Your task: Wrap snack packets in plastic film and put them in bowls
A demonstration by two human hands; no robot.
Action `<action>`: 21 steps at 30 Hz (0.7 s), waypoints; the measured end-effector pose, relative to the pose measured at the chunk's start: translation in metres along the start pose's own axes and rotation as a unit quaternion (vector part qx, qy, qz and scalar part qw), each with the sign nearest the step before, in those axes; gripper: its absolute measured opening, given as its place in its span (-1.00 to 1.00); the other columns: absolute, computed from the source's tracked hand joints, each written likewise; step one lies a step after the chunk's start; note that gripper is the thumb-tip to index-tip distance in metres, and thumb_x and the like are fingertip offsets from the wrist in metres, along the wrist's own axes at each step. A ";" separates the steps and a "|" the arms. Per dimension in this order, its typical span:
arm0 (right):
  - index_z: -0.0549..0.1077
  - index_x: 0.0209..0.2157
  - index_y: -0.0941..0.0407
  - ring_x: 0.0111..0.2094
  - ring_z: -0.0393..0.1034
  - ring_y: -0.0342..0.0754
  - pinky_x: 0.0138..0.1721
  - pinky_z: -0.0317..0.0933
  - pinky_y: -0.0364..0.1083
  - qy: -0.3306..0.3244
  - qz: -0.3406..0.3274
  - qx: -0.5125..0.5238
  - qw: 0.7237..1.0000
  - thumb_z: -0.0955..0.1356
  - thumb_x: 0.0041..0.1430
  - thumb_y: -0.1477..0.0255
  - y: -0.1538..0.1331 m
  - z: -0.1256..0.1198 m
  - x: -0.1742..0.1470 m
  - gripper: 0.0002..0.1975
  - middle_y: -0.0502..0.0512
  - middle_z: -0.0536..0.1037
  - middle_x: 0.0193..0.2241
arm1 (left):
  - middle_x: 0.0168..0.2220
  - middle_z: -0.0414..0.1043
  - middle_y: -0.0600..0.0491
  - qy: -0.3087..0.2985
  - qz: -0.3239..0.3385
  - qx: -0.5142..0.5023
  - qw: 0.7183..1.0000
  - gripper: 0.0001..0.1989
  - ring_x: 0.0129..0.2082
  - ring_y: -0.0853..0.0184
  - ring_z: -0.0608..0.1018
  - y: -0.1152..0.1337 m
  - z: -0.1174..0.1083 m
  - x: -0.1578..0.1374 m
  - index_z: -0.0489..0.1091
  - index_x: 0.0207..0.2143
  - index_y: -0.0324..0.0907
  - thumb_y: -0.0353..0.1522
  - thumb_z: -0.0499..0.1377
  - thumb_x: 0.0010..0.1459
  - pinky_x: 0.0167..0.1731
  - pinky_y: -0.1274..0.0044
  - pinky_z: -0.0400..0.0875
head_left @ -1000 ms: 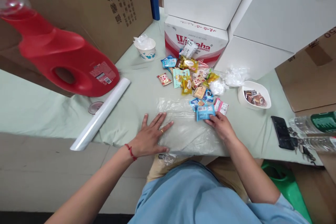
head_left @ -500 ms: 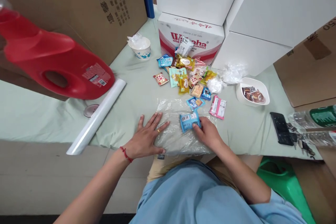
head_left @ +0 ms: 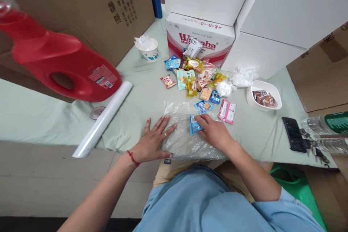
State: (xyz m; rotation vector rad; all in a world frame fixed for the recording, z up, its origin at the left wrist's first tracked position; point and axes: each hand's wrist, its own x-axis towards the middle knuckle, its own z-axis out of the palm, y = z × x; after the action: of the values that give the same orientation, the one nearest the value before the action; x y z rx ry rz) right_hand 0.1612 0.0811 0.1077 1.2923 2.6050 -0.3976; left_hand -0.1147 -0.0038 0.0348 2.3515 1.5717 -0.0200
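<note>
Blue packet (head_left: 195, 125) partly hidden by right hand (head_left: 217, 133), its print seemingly blurred; green-labelled bottle (head_left: 336, 122) cut off at right edge.

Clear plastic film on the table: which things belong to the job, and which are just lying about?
In the job:
clear plastic film, partly under the left hand
blue packet, in the right hand
probably the snack pile

Seemingly just lying about:
red bottle
white roll
phone
keys

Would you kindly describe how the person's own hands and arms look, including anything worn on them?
The left hand is gloveless, with a thin gold-coloured ring on one finger and a narrow red cord bracelet at the wrist. The right hand is gloveless too, its wrist unadorned; a light-blue fabric sleeve covers that upper arm. The left sleeve is out of view.
</note>
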 end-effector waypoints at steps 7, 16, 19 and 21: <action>0.15 0.40 0.02 0.11 0.48 0.22 -0.11 0.48 0.07 0.010 -0.026 0.059 0.998 0.35 0.33 0.37 -0.002 0.025 -0.012 -0.35 0.28 0.15 0.41 | 0.52 -0.35 -0.30 0.026 0.004 -0.004 1.000 0.15 0.48 -0.24 -0.05 -0.001 0.004 -0.004 -0.02 0.47 -0.04 0.15 0.34 -0.06 0.31 -0.21 -0.34; 0.36 0.25 -0.01 0.15 0.39 0.23 0.11 0.40 0.27 0.125 -0.153 0.161 0.967 0.41 0.32 0.31 0.061 0.065 -0.106 -0.50 0.29 0.48 0.17 | 0.50 -0.06 0.02 0.090 0.092 -0.026 0.991 -0.19 0.52 0.02 -0.11 0.028 0.005 -0.043 0.12 0.42 0.08 -0.47 0.12 0.11 0.40 -0.07 -0.43; 0.40 0.23 0.00 0.24 0.31 0.24 0.20 0.31 0.31 0.135 -0.144 0.146 0.969 0.38 0.33 0.41 0.068 0.091 -0.117 -0.55 0.28 0.43 0.24 | 0.45 0.12 0.01 0.079 0.098 -0.043 0.991 -0.38 0.49 0.12 0.07 0.030 0.017 -0.042 0.31 0.30 0.09 -0.46 0.11 0.20 0.43 0.00 -0.38; 0.49 0.13 0.00 0.20 0.35 0.19 0.18 0.33 0.28 0.148 -0.144 0.162 0.965 0.33 0.35 0.48 0.070 0.097 -0.114 -0.65 0.25 0.48 0.19 | 0.37 0.29 0.00 0.087 0.088 -0.061 0.990 -0.57 0.44 0.16 0.21 0.028 0.021 -0.038 0.45 0.16 0.07 -0.42 0.10 0.30 0.44 0.04 -0.28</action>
State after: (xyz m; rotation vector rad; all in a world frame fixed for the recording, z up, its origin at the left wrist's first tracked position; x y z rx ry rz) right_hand 0.2912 0.0049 0.0403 1.1344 3.0978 -0.7608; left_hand -0.1015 -0.0535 0.0283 2.4404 1.3876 0.3191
